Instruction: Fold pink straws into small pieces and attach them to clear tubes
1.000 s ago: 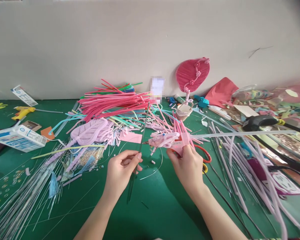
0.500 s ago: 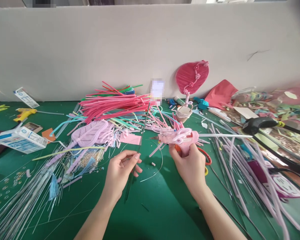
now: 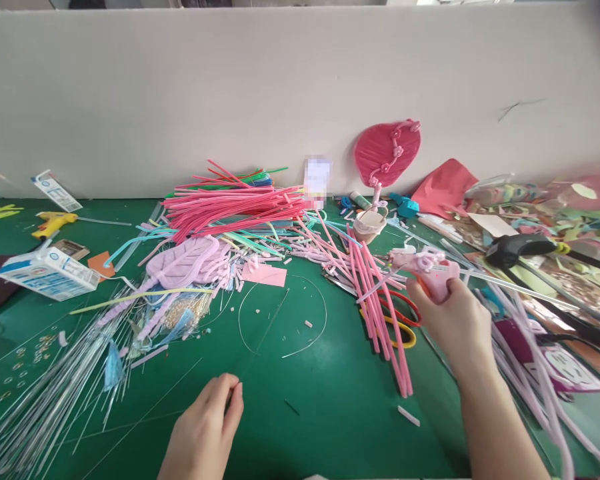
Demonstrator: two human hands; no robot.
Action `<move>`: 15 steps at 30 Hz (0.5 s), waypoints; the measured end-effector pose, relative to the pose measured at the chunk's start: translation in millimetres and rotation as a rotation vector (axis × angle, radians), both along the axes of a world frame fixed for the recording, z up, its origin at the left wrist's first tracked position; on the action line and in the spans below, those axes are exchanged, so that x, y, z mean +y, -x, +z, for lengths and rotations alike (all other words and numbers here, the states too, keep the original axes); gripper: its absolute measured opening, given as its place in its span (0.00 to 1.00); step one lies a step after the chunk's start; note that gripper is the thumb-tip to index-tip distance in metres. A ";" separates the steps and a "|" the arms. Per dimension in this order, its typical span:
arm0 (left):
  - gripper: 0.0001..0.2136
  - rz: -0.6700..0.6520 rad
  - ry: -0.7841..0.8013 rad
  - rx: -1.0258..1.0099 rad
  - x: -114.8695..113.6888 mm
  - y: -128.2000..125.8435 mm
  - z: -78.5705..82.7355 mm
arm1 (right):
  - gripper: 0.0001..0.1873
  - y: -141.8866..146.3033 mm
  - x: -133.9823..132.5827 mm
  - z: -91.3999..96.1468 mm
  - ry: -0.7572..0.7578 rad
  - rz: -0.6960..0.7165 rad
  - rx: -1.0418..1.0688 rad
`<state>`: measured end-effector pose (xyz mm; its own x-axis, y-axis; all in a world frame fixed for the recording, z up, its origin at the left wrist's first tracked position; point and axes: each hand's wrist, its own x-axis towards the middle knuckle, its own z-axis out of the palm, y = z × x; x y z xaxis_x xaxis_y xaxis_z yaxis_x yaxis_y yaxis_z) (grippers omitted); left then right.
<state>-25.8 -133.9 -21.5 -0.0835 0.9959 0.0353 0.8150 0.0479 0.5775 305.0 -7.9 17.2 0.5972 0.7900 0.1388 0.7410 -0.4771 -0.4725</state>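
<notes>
My right hand (image 3: 453, 330) is wrapped round the handle of a pink hot glue gun (image 3: 443, 275), its nozzle to the left and a long glue stick (image 3: 500, 281) out of its back. Under and left of it lie several pink pipe cleaners (image 3: 380, 313), across scissors (image 3: 405, 333) with red and yellow handles. Low at the front, my left hand (image 3: 203, 423) is closed, thumb against the fingers. From its fingertips a faint, smeared thin wire (image 3: 279, 307) slants up to the right. A curved pale wire (image 3: 325, 313) lies on the green table beyond.
Heaped pink and red pipe cleaners (image 3: 235, 210) lie by the wall, with a lilac leaf shape (image 3: 183, 267) before them. Bare wires (image 3: 50, 400) spread at left, near a yellow glue gun (image 3: 55, 223). A pink leaf (image 3: 387, 153) stands in a small pot (image 3: 369, 227). Paper scraps (image 3: 545, 227) crowd the right.
The glue gun in my right hand has moved right, uncovering the pink pipe cleaners and scissors. My left hand has come down towards me and left, the wire's upper end lowering with it.
</notes>
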 end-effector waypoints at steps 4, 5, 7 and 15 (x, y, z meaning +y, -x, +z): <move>0.14 -0.035 -0.040 0.175 -5.2 -0.6 -7.9 | 0.17 1.7 0.3 -7.6 0.010 0.028 -0.009; 0.15 -0.056 -0.053 0.233 -4.2 -1.6 -7.8 | 0.17 2.8 0.8 -8.7 0.006 0.038 -0.005; 0.18 -0.097 -0.065 0.367 -2.2 -4.5 -5.8 | 0.18 4.7 1.9 -10.1 -0.001 0.060 -0.006; 0.22 -0.108 -0.011 0.622 6.9 -30.7 11.8 | 0.20 13.5 0.9 -7.8 -0.005 0.107 0.022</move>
<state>4.9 -127.0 -9.8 0.0573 0.9968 0.0553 0.9984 -0.0571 -0.0056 291.4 -7.0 9.4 0.5120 0.8489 0.1311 0.7772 -0.3929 -0.4916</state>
